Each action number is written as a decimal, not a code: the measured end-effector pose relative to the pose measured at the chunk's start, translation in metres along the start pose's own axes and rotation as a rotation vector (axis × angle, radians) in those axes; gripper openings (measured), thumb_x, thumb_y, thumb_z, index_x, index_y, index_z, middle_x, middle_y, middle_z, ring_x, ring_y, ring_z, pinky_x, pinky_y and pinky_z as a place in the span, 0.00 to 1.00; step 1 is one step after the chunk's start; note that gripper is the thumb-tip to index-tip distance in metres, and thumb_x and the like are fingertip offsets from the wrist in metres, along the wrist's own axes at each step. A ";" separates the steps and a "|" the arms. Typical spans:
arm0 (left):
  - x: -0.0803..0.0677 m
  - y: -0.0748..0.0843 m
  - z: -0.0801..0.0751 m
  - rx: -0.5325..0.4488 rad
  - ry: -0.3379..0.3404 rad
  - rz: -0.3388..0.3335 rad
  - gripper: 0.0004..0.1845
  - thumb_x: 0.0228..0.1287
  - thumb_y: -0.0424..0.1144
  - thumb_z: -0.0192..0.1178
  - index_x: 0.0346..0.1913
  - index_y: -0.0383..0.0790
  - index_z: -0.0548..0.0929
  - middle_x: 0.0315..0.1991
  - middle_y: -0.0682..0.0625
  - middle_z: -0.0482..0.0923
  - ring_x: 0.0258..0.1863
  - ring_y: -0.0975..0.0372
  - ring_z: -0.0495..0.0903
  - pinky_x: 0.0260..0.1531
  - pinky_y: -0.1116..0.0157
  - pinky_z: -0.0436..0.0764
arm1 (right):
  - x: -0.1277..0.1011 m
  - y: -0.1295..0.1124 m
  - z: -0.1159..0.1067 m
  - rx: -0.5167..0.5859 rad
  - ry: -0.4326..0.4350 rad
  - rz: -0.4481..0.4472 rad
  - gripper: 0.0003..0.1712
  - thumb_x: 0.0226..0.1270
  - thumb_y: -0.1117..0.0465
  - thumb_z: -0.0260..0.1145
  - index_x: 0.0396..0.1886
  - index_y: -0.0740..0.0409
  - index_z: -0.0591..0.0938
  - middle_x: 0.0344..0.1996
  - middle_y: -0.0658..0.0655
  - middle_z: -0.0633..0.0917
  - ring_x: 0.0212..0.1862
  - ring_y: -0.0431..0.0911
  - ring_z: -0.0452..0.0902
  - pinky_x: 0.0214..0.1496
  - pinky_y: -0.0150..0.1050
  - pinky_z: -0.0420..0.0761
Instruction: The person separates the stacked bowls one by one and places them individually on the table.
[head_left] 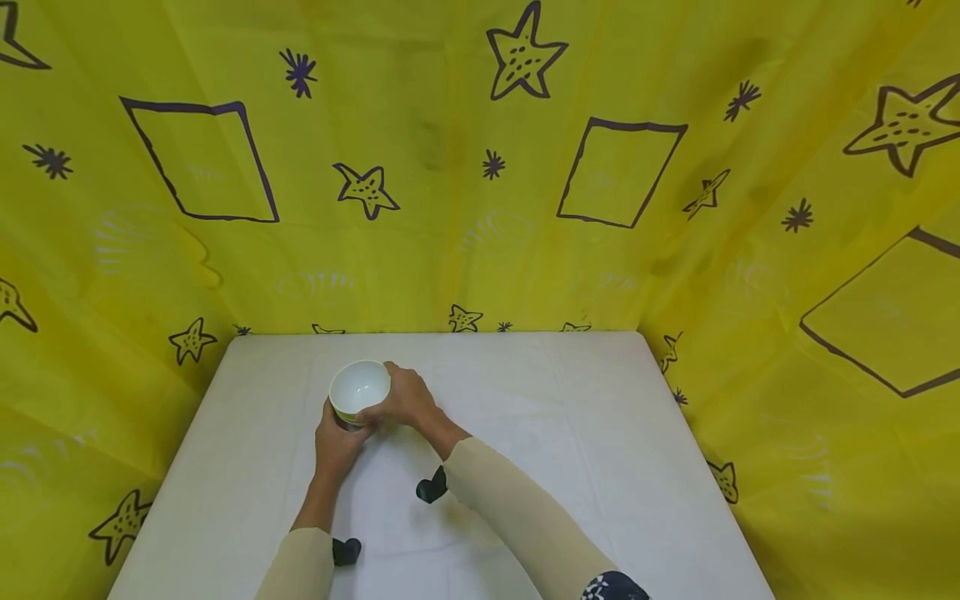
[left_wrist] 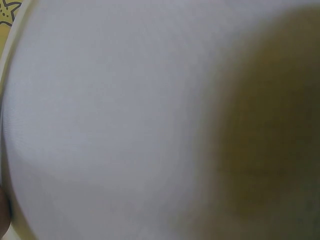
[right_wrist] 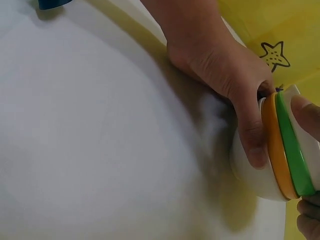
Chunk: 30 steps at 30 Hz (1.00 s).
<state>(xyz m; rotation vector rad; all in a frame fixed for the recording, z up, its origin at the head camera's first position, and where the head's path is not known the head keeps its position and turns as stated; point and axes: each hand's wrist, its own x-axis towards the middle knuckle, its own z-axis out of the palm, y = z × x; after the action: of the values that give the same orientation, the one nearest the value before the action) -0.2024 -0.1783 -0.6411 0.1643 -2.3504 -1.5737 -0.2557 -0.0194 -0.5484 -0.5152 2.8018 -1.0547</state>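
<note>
A: What finish do you note on your bowl (head_left: 359, 390)?

B: Glossy, smooth, ceramic-looking; white inside, orange and green bands outside.

A: And your table (head_left: 570, 433)?

B: Matt white cloth, faintly creased. The backdrop (head_left: 450, 208) is thin yellow printed fabric, slight sheen, wrinkled.

Head view: high, facing forward and down over the whole table (head_left: 570, 417) and yellow backdrop. Left wrist view: pressed close, blurred white only. Right wrist view: low and near; shares bowl (right_wrist: 280, 165) (head_left: 360, 389) and table with head view.
</note>
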 end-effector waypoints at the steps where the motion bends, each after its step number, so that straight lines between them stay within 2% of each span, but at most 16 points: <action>1: -0.001 0.000 0.000 0.001 0.000 -0.004 0.54 0.50 0.37 0.83 0.77 0.28 0.62 0.70 0.28 0.71 0.72 0.37 0.69 0.73 0.39 0.64 | 0.000 0.000 0.000 0.002 -0.001 -0.002 0.51 0.47 0.40 0.88 0.67 0.57 0.78 0.53 0.53 0.87 0.51 0.44 0.84 0.48 0.32 0.84; 11: 0.000 0.003 -0.001 0.007 -0.017 -0.011 0.54 0.52 0.38 0.82 0.78 0.28 0.61 0.71 0.28 0.69 0.73 0.36 0.66 0.73 0.38 0.63 | -0.001 0.000 0.000 0.046 0.037 -0.049 0.52 0.46 0.43 0.89 0.68 0.57 0.77 0.55 0.53 0.87 0.53 0.44 0.84 0.49 0.32 0.83; 18: 0.002 0.003 -0.002 -0.011 -0.020 -0.014 0.54 0.51 0.38 0.82 0.77 0.28 0.62 0.70 0.28 0.71 0.73 0.38 0.68 0.74 0.40 0.63 | -0.001 -0.003 -0.003 0.062 0.035 -0.048 0.53 0.47 0.43 0.89 0.70 0.56 0.76 0.56 0.53 0.87 0.53 0.44 0.84 0.50 0.31 0.83; 30: 0.000 0.006 -0.003 -0.011 -0.050 -0.057 0.56 0.53 0.42 0.82 0.79 0.31 0.59 0.72 0.29 0.69 0.73 0.39 0.67 0.74 0.40 0.63 | -0.007 -0.013 -0.012 0.103 0.065 -0.057 0.51 0.49 0.45 0.89 0.71 0.55 0.75 0.56 0.53 0.87 0.54 0.44 0.84 0.52 0.33 0.83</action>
<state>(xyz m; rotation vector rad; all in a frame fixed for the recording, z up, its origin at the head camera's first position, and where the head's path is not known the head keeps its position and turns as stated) -0.2009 -0.1784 -0.6349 0.1929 -2.3946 -1.6351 -0.2481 -0.0182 -0.5309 -0.5621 2.7851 -1.2411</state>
